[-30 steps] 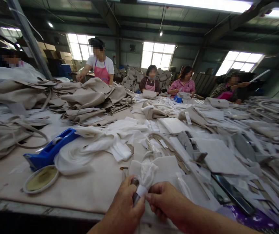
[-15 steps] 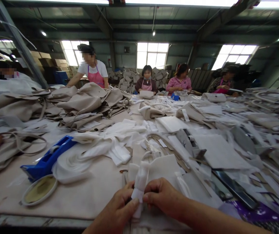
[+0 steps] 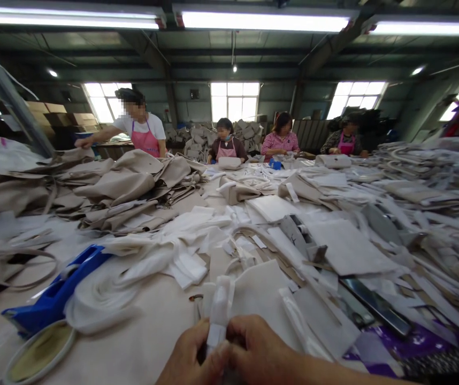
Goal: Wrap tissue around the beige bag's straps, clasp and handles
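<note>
Since a second ago both hands have sunk to the bottom middle of the frame, where the edge cuts them off. The left hand (image 3: 191, 358) and the right hand (image 3: 259, 350) are closed and pinch a white strip (image 3: 218, 307), upright above the worktop (image 3: 153, 331). Its lower end is hidden between the fingers.

Fluorescent tubes (image 3: 261, 21) blaze white across twelve o'clock, and we get glare off the windows (image 3: 234, 100) beneath them. Light on the table (image 3: 153, 331) is even, shadows faint. At six o'clock the left hand (image 3: 191, 358), right hand (image 3: 255, 350) and the white strip (image 3: 218, 315) they pinch look soft; at three and nine, edges stretch and smear.
</note>
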`<state>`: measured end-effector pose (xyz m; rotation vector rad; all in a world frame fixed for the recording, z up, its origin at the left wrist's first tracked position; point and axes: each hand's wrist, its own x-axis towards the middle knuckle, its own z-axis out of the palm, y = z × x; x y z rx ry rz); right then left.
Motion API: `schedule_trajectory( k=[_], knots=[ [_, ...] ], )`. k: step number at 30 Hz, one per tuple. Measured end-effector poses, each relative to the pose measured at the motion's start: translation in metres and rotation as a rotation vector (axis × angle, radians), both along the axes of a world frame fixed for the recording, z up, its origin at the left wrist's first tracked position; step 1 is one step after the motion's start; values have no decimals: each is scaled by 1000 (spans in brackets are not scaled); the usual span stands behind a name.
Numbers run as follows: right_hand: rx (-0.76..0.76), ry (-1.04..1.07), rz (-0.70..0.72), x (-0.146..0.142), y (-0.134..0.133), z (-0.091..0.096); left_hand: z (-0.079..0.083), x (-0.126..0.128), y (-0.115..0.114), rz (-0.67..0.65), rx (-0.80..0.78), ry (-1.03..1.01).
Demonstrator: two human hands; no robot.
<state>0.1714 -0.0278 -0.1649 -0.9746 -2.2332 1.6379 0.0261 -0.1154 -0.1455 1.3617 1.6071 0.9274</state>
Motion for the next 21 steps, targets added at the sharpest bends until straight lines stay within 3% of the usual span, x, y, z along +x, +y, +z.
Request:
schedule_trajectory(
  k=[3,5,7,10,12,16,19,21],
  knots=[
    [335,-77,90,18,3,10,6,-1,8,138,-38,237],
    [467,-24,36,36,12,18,9,-2,14,178,-48,242],
    [525,36,-125,55,26,24,9,-4,19,162,-74,22],
    [505,28,-384,83,50,17,1,-4,27,45,-150,-495],
    [400,-2,-500,98,62,2,-6,-5,30,-8,-196,-573],
    [71,68,-589,117,67,-36,-9,-13,34,53,-159,-4],
    [-120,220,-669,119,60,-53,6,-27,52,92,-112,379],
    [-208,314,-744,117,56,-57,20,-36,77,115,-17,493]
  ],
)
